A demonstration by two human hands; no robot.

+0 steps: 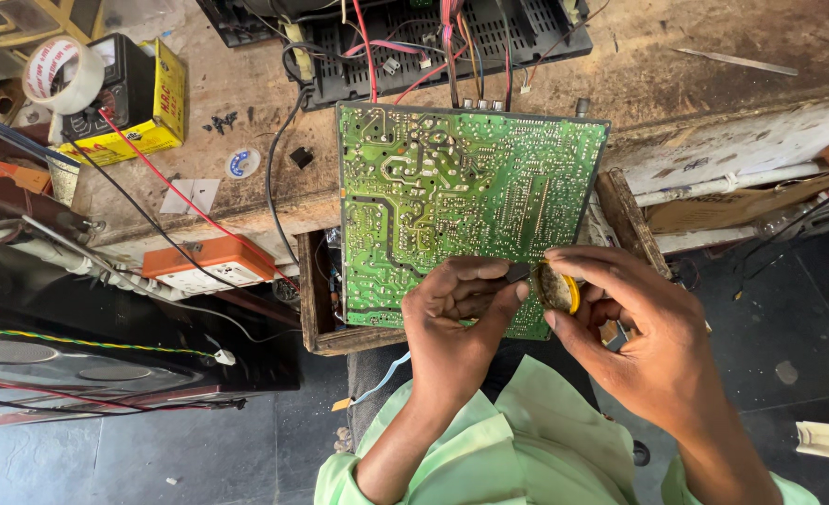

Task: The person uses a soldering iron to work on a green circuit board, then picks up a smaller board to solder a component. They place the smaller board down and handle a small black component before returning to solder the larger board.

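Green circuit board (461,210) lies solder-side up at the centre, on the worktop (246,84) edge. At six o'clock, left hand (456,313) curls, pinching a small dark piece (518,272). Right hand (634,327) grips a small round yellow-rimmed tin (558,288), touching the board's lower edge.

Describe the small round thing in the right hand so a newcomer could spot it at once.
Find the green circuit board on the bench. At its lower right edge the right hand pinches a small tin; its yellow rim is the only yellow there.
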